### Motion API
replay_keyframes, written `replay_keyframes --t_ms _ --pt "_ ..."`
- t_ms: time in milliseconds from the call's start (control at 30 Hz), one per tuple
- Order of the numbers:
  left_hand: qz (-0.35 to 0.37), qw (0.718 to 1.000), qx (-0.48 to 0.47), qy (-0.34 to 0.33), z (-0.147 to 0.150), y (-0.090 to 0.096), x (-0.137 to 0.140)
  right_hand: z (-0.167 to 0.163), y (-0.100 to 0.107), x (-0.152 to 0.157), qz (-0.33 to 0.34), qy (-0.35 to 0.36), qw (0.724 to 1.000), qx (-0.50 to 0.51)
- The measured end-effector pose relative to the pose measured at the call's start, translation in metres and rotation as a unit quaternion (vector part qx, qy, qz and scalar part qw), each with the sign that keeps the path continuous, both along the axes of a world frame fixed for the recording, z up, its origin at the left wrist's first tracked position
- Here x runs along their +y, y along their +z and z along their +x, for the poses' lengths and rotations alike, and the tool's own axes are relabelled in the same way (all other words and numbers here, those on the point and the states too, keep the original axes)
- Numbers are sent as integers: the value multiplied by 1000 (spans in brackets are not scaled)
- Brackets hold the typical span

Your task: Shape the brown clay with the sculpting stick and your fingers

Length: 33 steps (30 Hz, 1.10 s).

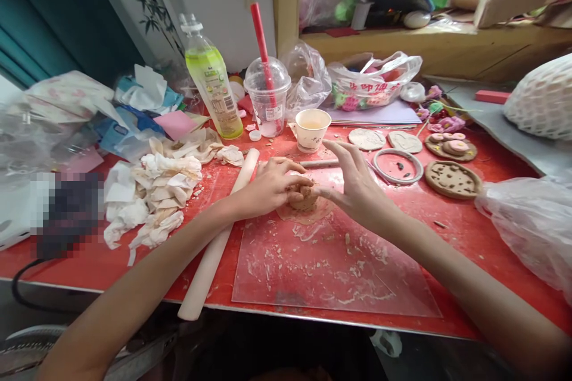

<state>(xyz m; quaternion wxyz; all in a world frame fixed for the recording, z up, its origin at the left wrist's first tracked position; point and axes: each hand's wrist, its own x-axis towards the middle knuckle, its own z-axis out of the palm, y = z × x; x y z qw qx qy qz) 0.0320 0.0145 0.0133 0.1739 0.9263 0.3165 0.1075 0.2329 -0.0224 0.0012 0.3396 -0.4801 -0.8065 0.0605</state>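
A small lump of brown clay sits on a thin, flat sheet of clay on a clear plastic board. My left hand curls over the lump from the left, its fingertips pinching the top. On the other side my right hand is open, fingers spread and raised, with its thumb close to the lump; whether it touches cannot be made out. Left of the board lies a pale rolling pin, partly under my left forearm. Behind my hands a thin stick lies crosswise, partly hidden.
A paper cup, a plastic cup with a red straw and a green drink bottle stand behind. Crumpled tissues lie left. To the right are a ring, a spotted clay disc and a plastic bag.
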Motion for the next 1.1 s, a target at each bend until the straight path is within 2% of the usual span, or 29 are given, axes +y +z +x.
replay_keyframes --t_ms 167,300,400,500,600,700,767,900,1000,1100 --pt "-6 999 32 -8 -3 7 2 3 12 1 -52 -44 990 127" --pt "5 997 64 -34 -10 11 5 3 13 2 -73 -2 996 59" --pt "51 995 85 -20 -14 9 6 -1 8 -1 0 -5 999 -39" --pt "107 991 75 -19 -13 4 5 -4 3 -3 77 -3 989 -125" --pt "157 986 52 -15 -9 0 0 -4 1 -3 97 -6 985 -144" --pt "174 984 29 -1 -5 -2 -5 -4 0 -1 99 -16 986 -135" --pt "165 986 9 11 -4 -1 -6 -3 0 1 84 -14 990 -115" --pt "83 996 -15 37 -7 1 -1 -4 -1 1 33 -4 997 -66" --pt "21 997 -22 71 -6 2 5 -5 1 -1 49 -24 998 -32" --pt "-36 998 -5 49 1 2 7 -7 6 -6 80 -30 996 17"
